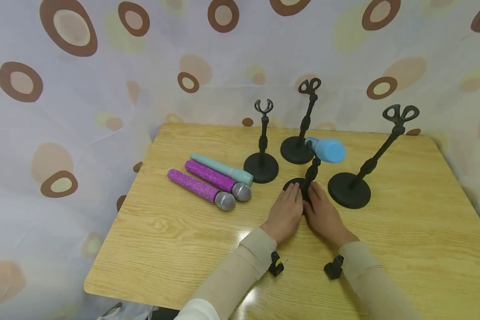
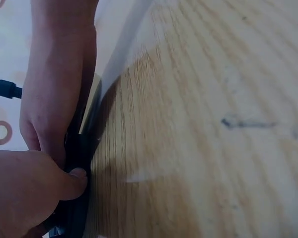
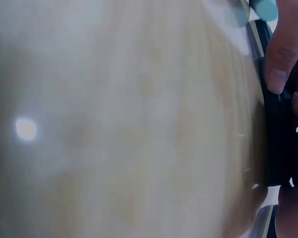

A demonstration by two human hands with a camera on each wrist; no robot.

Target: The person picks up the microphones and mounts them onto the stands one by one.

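Note:
A black microphone stand (image 1: 313, 170) stands on the table in front of me, with a blue microphone (image 1: 330, 150) in its clip, head toward me. Both hands hold its round base from opposite sides. My left hand (image 1: 286, 213) lies over the left part of the base, its thumb (image 2: 75, 181) against the rim in the left wrist view. On the right part is my right hand (image 1: 324, 216), close beside the pole. The dark base (image 3: 278, 134) shows edge-on between the hands in the right wrist view. Much of it is hidden under the fingers.
Two purple glitter microphones (image 1: 194, 185) and a teal microphone (image 1: 220, 168) lie to the left. Three more black stands hold nothing: one at left (image 1: 262, 168), one behind (image 1: 297, 150), one at right (image 1: 350, 191). A patterned cloth (image 1: 224, 58) hangs behind the wooden table (image 1: 156, 249).

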